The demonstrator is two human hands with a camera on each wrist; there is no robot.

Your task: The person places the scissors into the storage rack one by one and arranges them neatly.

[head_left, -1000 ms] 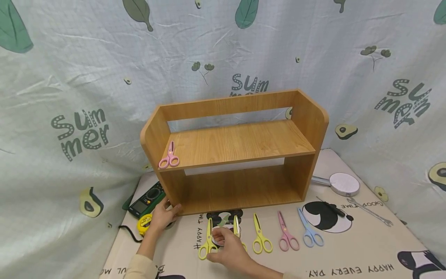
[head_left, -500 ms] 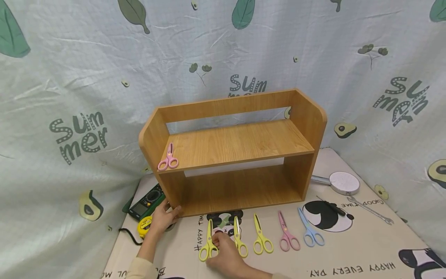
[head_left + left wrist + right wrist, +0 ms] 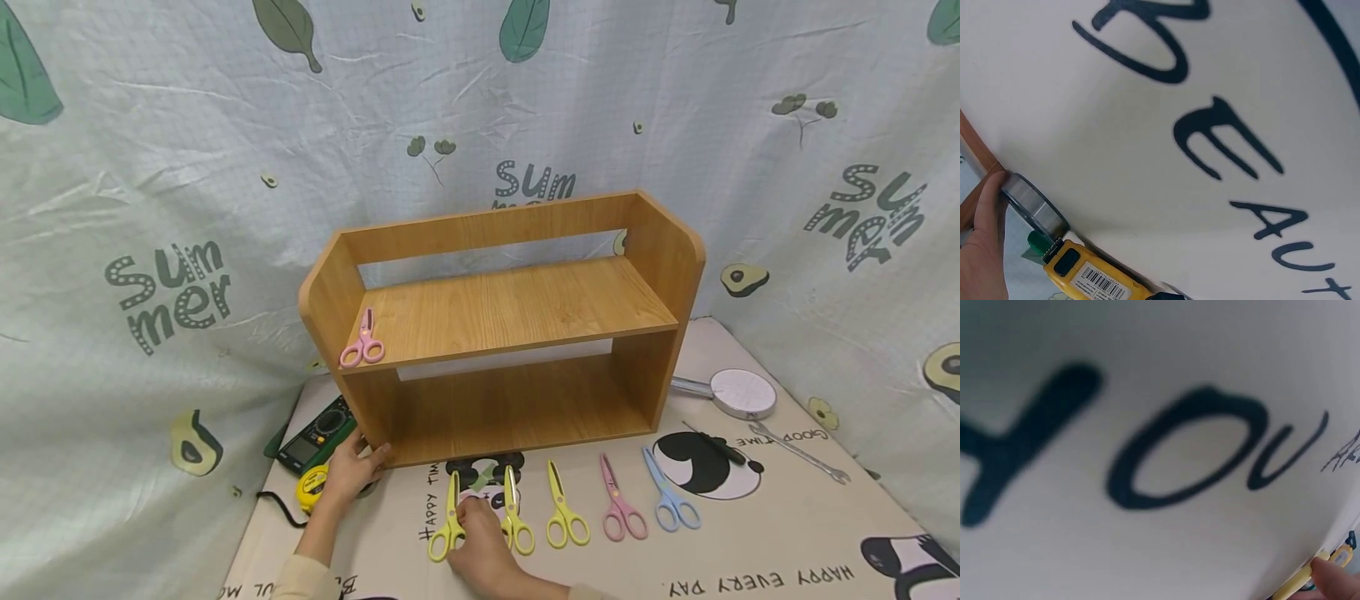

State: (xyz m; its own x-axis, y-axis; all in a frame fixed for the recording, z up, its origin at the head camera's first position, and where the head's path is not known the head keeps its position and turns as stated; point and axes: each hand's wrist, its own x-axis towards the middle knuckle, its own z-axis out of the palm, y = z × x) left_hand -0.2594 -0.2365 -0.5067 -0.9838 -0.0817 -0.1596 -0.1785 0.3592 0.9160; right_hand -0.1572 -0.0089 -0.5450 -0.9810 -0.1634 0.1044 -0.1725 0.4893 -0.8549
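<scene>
My left hand grips the lower left corner of a two-tier wooden shelf, thumb at the front edge. In the left wrist view a thumb touches the wood beside a metal ring-shaped edge. At the front of the table my right hand pinches the handle of the leftmost yellow scissors, which lie with blades pointing at the shelf. Just right of the hand is a second pair of yellow scissors, its handle partly covered. In the right wrist view a thumb rests at a yellow handle.
In the row also lie yellow scissors, pink scissors and blue scissors. Other pink scissors are on the upper tier. Left: multimeter, tape measure. Right: screwdriver, wrench, round white-topped object with a metal handle.
My right hand has moved slightly closer in on the leftmost yellow scissors' handle, its fingers closing there. The left hand stays on the shelf corner.
</scene>
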